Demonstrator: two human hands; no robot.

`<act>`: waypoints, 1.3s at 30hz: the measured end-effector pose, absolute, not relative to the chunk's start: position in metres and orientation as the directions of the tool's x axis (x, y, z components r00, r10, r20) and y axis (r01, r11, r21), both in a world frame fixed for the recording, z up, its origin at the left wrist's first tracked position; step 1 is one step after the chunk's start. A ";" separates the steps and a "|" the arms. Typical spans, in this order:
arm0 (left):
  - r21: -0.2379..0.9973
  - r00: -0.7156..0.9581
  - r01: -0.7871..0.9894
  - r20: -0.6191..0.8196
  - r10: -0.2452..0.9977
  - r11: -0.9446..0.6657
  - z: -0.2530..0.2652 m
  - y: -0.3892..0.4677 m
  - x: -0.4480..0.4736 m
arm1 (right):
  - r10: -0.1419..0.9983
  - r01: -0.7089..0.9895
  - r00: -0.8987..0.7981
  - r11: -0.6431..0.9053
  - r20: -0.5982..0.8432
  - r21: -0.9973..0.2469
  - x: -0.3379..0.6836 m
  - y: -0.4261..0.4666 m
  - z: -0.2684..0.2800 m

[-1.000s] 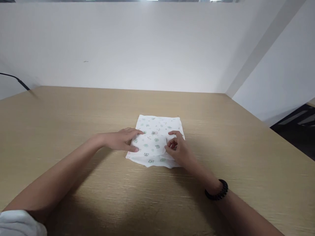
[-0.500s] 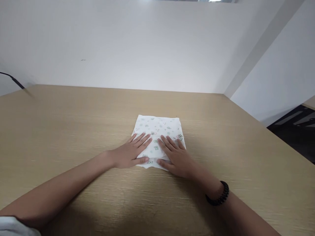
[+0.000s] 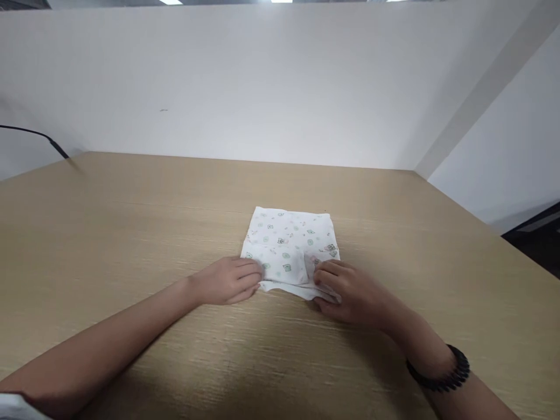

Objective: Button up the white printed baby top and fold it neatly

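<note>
Here, cloth (image 3: pixel 297 227): white, small green and grey print, folded in layers; lies mid-tabletop (image 3: pixel 175 216), well short of the far edge, near rim slightly raised.
Left hand (image 3: pixel 225 283): fingers curled over cloth's near left corner; fingertips and thumb partly hidden, so cannot tell if pinching.
Right hand (image 3: pixel 350 289): grasping cloth's near right corner, fabric between thumb and fingers; that corner partly covered.
Bracelet (image 3: pixel 446 373): black, coiled, on right wrist.
Tabletop: wood-grained; far edge meets white partition (image 3: pixel 262 87); near edge out of frame.
Cable (image 3: pixel 56 147): black, by far left corner, cut off by frame.
Sleeve (image 3: pixel 20 407): pale scrap, mostly cut off.
Dark object (image 3: pixel 534 236): beyond right edge, cut off, hard to make out.
</note>
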State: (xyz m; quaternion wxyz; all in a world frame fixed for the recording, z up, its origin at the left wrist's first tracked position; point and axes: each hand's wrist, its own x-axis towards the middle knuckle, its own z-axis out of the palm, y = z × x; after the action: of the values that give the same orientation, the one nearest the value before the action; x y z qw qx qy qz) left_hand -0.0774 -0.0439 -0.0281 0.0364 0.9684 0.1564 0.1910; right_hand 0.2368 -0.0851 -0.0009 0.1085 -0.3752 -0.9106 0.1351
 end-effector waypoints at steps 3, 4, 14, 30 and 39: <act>0.223 0.801 0.415 0.369 0.471 -0.882 -0.030 -0.045 -0.076 | 0.708 0.647 -0.694 0.692 0.128 -0.322 0.240 -0.087 -0.004; 0.273 0.764 0.457 0.367 0.531 -0.847 -0.030 -0.045 -0.075 | 0.706 0.644 -0.695 0.696 0.136 -0.317 0.242 -0.088 -0.005; 0.455 0.785 0.367 0.317 0.533 -0.811 -0.023 -0.034 -0.086 | 0.789 0.718 -0.588 0.611 0.178 -0.335 0.257 -0.084 -0.018; 0.389 0.811 0.354 0.326 0.486 -0.850 -0.037 -0.015 -0.105 | 0.775 0.579 -0.487 0.632 0.403 -0.515 0.278 -0.068 -0.044; 0.272 0.878 0.303 0.294 0.378 -0.913 -0.034 -0.010 -0.105 | 0.635 0.491 -0.657 0.769 0.405 -0.409 0.285 -0.067 -0.044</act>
State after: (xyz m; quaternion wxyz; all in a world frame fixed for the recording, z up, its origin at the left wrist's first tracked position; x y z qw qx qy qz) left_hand -0.1050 -0.0096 -0.0343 0.1095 0.9627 0.1769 0.1729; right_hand 0.2851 -0.0670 -0.0440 0.2712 -0.3128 -0.9006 0.1327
